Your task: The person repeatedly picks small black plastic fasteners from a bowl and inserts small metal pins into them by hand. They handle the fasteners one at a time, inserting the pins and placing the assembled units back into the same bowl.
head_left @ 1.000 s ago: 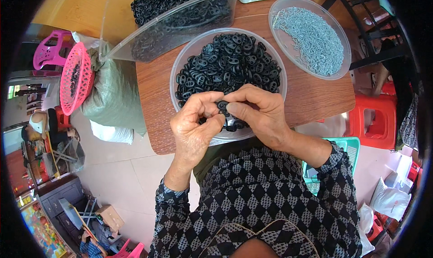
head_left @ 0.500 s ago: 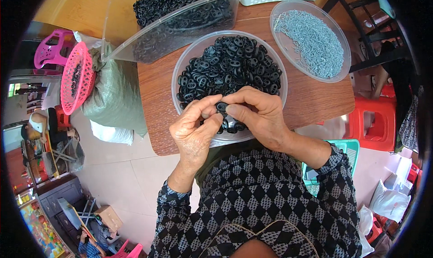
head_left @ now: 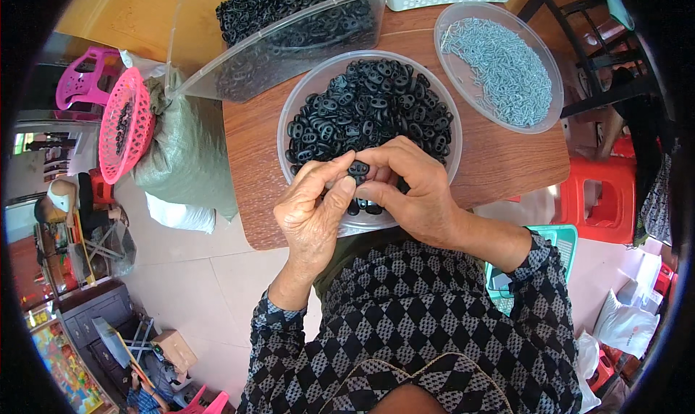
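Note:
Over the near rim of a round clear plastic bowl (head_left: 459, 135), both hands come together on one small black oval piece (head_left: 357, 168) with holes in its face. My left hand (head_left: 310, 204) pinches the left side of it between thumb and fingertips. From the other side my right hand (head_left: 414, 186) holds it, thumb below and curled fingers behind. Similar black oval pieces (head_left: 369, 95) are heaped in the bowl, and several lie just beneath my fingers. Whether the fingers hide anything else at the piece cannot be seen.
A large clear bin (head_left: 268, 44) of black pieces stands far left on the wooden table (head_left: 253, 175). Far right, a round tray (head_left: 439, 37) holds small silvery screw-like pieces (head_left: 507, 70). Red stools (head_left: 601, 197) and a green basket (head_left: 568, 244) are right; a sack (head_left: 184, 153) leans left.
The black piece has turned so that its holed face shows more fully. My right thumb has slid lower on it, while my left hand keeps its pinch.

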Demonstrator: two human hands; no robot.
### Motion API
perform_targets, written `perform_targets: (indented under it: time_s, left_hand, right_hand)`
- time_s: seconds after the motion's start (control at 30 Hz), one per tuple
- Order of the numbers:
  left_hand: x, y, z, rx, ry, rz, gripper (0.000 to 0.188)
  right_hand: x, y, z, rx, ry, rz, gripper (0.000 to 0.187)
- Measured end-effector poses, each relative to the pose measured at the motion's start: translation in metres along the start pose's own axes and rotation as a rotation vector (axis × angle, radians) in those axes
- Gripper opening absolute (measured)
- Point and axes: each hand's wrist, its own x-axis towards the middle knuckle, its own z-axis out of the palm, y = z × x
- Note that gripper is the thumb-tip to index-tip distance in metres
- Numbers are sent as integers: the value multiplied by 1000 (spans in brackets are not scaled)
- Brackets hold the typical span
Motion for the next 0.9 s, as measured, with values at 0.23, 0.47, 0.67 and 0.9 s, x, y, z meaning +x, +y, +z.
perform_targets:
  time_s: [0.23,0.47,0.67,0.9]
  left_hand:
    - [-2,2,3,-104,46,-46,25]
    - [-19,1,17,-207,225,-188,27]
    - [-19,7,21,-318,226,-271,29]
    - [-16,7,13,-249,155,-220,35]
  right_hand:
    - [3,1,2,-44,16,-66,28]
    - [1,2,4,-35,3,-84,28]
    - [1,1,0,-26,-12,-110,28]
    - [3,-1,-2,124,-17,0,15]
